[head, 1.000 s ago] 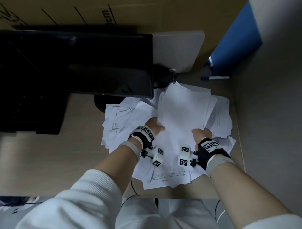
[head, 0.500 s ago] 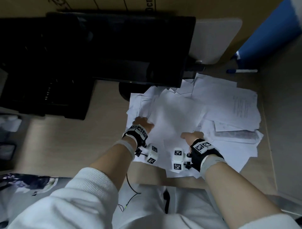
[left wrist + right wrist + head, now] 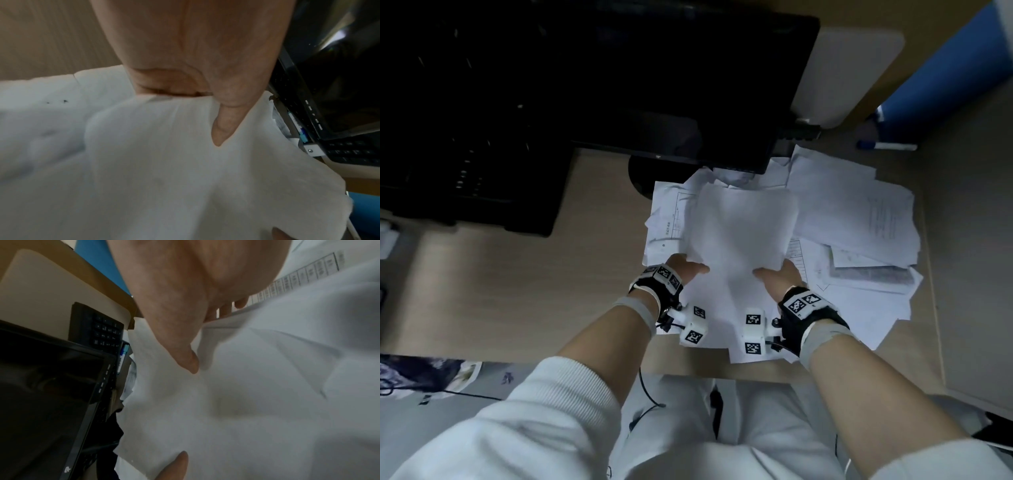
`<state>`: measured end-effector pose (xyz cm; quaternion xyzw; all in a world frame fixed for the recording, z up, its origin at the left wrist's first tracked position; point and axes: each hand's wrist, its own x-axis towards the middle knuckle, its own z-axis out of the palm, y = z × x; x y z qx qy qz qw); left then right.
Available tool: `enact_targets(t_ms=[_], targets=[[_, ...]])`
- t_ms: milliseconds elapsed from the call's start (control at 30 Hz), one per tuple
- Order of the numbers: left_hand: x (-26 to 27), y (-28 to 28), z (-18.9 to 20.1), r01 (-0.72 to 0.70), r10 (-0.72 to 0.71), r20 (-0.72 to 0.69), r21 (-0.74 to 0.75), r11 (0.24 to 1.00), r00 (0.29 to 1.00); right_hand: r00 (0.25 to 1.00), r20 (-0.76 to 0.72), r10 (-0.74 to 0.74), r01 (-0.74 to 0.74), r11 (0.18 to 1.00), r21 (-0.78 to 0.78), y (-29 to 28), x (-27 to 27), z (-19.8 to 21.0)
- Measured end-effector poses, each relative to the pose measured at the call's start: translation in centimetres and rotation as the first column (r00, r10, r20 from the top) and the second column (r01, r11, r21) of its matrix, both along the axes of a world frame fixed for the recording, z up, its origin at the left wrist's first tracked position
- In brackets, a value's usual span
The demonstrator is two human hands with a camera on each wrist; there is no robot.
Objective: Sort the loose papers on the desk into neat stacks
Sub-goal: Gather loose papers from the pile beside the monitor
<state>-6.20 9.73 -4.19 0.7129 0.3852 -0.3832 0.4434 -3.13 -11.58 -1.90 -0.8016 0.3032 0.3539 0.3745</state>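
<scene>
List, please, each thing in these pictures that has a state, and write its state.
Bundle of sheets: lifted, held at its near edge by both hands.
Left hand: grips the bundle, thumb on top.
Right hand: grips the bundle, thumb on top.
Loose papers: spread over the desk, overlapping, not stacked.
Monitor: screen dark.
Pen: lying flat on the desk.

left hand (image 3: 686, 270) fingers: hidden under the held sheet (image 3: 739, 229); only the thumb shows on top.
right hand (image 3: 779, 275) fingers: mostly under the same sheet; two tips peek past its edge in the right wrist view.
held sheet: blurred in all views; one sheet or several cannot be told.
loose papers (image 3: 859, 222) print: too small to read.
monitor (image 3: 654, 85): its top cut off by the head view's edge.
pen (image 3: 887, 146): one end hidden in shadow.
</scene>
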Motion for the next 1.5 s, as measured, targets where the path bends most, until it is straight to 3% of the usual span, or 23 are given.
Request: enact_targets(t_ms=[167, 267, 400, 533, 667, 767, 833, 1033, 1100, 1267, 1300, 1367, 1433, 1500], targets=[[0.8, -3.6, -1.0, 0.175, -0.173, -0.095, 0.021, 0.984, 0.980, 0.995, 0.100, -0.010, 0.024, 0.989, -0.148, -2.7, 1.4, 1.0], [1.0, -6.0, 0.5, 0.196, -0.190, -0.062, 0.121, 0.973, 0.980, 0.999, 0.050, -0.016, 0.027, 0.977, -0.212, -5.2, 2.2, 0.4], [0.6, -7.6, 0.8, 0.140, -0.150, 0.062, 0.134, 0.981, 0.987, 0.997, -0.059, -0.049, 0.042, 0.993, -0.114, -6.6, 2.1, -0.8], [-0.7, -7.6, 0.9, 0.035, -0.041, 0.123, 0.052, 0.998, 0.992, 1.000, -0.011, 0.019, -0.020, 0.998, -0.055, -6.6, 1.3, -2.2], [-0.8, -7.7, 1.7, -0.025, -0.005, 0.192, 0.155, 0.988, 0.981, 0.998, 0.059, 0.000, 0.005, 0.997, -0.081, -8.1, 1.1, -1.9], [-0.6, -7.3, 1.6, 0.143, -0.212, 0.122, 0.418, 0.897, 0.970, 0.986, 0.148, -0.083, 0.099, 0.989, -0.107, -10.1, 2.0, -1.3], [-0.1, -7.3, 1.4, 0.275, -0.341, 0.047, 0.494, 0.825, 0.939, 0.984, 0.161, -0.073, 0.090, 0.991, -0.100, -10.9, 2.4, -1.3], [3.0, -9.2, 0.5, 0.514, -0.566, -0.080, 0.538, 0.668, 0.821, 0.985, 0.150, -0.082, 0.094, 0.993, -0.075, -13.2, 2.0, -1.7], [3.4, -9.5, 0.4, 0.546, -0.609, -0.107, 0.583, 0.602, 0.786, 0.984, 0.145, -0.108, 0.117, 0.991, -0.061, -13.7, 1.6, -1.9], [3.9, -9.8, 0.5, 0.609, -0.678, -0.147, 0.602, 0.517, 0.720, 0.964, 0.155, -0.215, 0.227, 0.972, -0.059, -14.7, 0.4, -2.5], [3.9, -9.8, 0.8, 0.625, -0.687, -0.151, 0.584, 0.518, 0.711, 0.957, 0.164, -0.237, 0.249, 0.967, -0.052, -14.8, 0.1, -2.5], [3.7, -9.5, 1.2, 0.583, -0.634, -0.079, 0.495, 0.645, 0.769, 0.941, 0.181, -0.285, 0.297, 0.954, -0.042, -14.7, -0.1, -2.6], [3.2, -8.7, 1.0, 0.392, -0.444, 0.066, 0.367, 0.843, 0.894, 0.926, 0.192, -0.325, 0.340, 0.939, -0.051, -14.6, -0.1, -2.5], [2.7, -7.8, 1.1, 0.095, -0.156, 0.195, 0.293, 0.952, 0.968, 0.904, 0.176, -0.389, 0.399, 0.917, -0.021, -14.2, 0.2, -2.3]])
